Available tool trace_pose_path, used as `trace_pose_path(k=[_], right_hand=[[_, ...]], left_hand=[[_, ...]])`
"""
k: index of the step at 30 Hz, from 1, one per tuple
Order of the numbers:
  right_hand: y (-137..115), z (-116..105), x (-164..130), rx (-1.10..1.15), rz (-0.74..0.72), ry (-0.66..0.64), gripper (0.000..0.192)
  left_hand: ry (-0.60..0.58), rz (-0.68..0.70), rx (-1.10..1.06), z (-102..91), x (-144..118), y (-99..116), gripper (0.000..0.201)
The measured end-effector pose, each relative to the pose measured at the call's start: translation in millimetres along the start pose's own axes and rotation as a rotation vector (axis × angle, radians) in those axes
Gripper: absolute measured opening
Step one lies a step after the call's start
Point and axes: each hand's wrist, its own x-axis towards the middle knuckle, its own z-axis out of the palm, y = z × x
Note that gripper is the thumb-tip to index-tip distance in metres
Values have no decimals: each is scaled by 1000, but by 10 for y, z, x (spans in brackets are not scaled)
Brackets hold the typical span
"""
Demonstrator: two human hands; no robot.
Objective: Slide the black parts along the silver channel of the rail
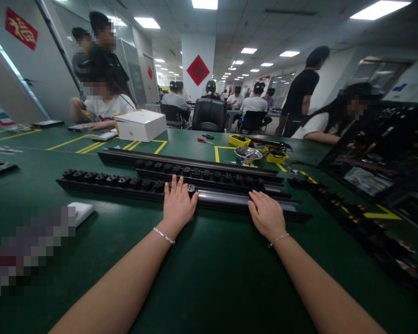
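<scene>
A long black channel strip (pixel 226 196) lies across the table in front of me. A row of round black socket-like modules (pixel 101 178) fills its left part, and its shiny inner face shows on the right. My left hand (pixel 179 205) lies on the strip with fingers stretched out, beside the module (pixel 191 188) at the right end of the row. My right hand (pixel 267 214) rests on the bare right part, fingers extended over its near edge. Behind it runs a second strip with similar modules (pixel 207 175), and farther back a third long dark rail (pixel 188 160).
A white box (pixel 141 125) stands at the back left. Yellow bins (pixel 239 140), a metal bowl (pixel 248 153) and a red screwdriver (pixel 202 139) lie at the back. More modules (pixel 364 218) line the right side. Other people sit and stand around the room.
</scene>
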Motion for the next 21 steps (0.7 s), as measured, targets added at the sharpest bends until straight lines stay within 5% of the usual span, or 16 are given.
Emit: trace_pose_path(k=[21], right_hand=[[-33,-29,18,-16,27,-40,45]], left_hand=[[-111,109,-17,22,-16,44,54]])
